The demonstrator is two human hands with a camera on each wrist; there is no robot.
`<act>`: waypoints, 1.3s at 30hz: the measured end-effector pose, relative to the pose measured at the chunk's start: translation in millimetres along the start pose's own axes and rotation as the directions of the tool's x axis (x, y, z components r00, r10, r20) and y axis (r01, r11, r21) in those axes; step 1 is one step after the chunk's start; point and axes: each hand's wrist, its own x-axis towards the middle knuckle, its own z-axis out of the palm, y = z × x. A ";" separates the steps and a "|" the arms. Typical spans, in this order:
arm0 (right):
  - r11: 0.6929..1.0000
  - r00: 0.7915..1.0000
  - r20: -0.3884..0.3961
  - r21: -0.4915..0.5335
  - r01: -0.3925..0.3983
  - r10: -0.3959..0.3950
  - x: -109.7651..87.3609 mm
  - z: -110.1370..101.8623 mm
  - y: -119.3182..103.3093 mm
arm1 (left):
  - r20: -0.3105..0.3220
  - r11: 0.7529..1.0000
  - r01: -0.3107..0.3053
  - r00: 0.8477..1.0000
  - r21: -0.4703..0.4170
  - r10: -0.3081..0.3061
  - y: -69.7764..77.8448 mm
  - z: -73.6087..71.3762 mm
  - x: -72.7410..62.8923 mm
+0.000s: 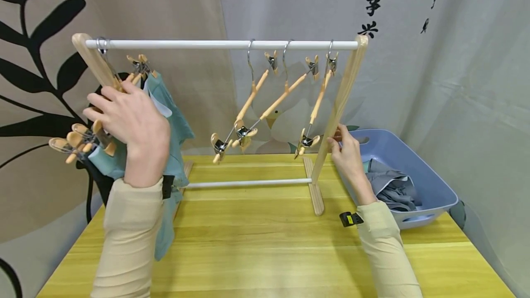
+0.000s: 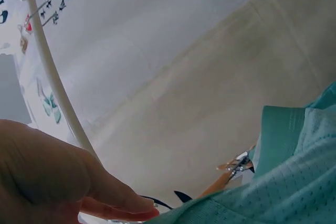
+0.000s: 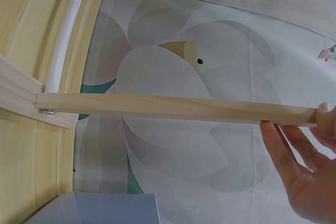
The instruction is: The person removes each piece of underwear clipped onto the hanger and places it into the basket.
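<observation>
A wooden clothes rack with a white rail [image 1: 198, 44] stands on the table. Its right post [image 1: 343, 88] is gripped by my right hand [image 1: 349, 157], thumb on one side and fingers on the other, as the right wrist view also shows. At the rack's left end, my left hand [image 1: 138, 116] lies over the left post [image 1: 99, 65] and the bunched clip hangers [image 1: 76, 141]; its exact contact is hidden. Teal garments [image 1: 167, 100] hang there beside it. In the left wrist view, the thumb and a finger come close together next to teal mesh cloth [image 2: 252, 182].
Several bare clip hangers [image 1: 285, 93] hang toward the rail's right end. Beyond the right post, a blue basket [image 1: 426, 169] holds grey folded cloth [image 1: 391, 185]. A lower white bar [image 1: 248, 182] joins the rack's feet on the wooden table [image 1: 248, 247]. Printed curtains hang behind.
</observation>
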 end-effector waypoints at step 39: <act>1.000 1.000 0.001 0.017 0.007 -0.007 -0.1 0.7 1.4 | -0.017 0.999 -0.006 1.000 0.051 0.007 -6.8 1.6 8.4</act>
